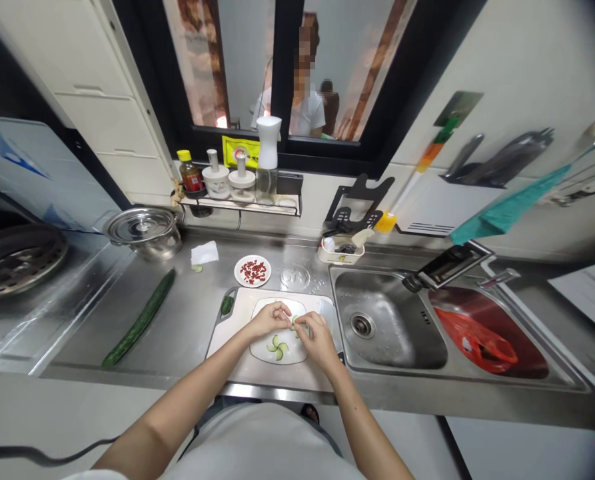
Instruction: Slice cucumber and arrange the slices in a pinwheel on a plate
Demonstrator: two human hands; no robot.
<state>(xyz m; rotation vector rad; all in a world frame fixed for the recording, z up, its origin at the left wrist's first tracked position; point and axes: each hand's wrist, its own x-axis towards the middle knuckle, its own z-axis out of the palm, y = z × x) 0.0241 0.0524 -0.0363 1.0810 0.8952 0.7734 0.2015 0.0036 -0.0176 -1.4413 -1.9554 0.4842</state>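
Observation:
A white plate [262,351] lies on the pale cutting board [227,363], with cucumber slices [278,347] fanned into a pinwheel near its front. Over the plate's upper part, my left hand [272,318] has its fingers curled together. Facing it from the right, my right hand [316,333] pinches beside more green slices; whatever is between the fingertips is too small to make out. The two hands nearly meet. A small dish [253,271] of chopped red pieces sits behind the board. A cucumber end [227,305] rests at the board's upper left corner.
A whole cucumber [140,321] lies on the left counter, below a lidded steel pot [144,230]. The double sink [392,320] is at the right, with a red bag [477,340] in its far basin. Behind stands a condiment rack [247,202]. People are visible through the window.

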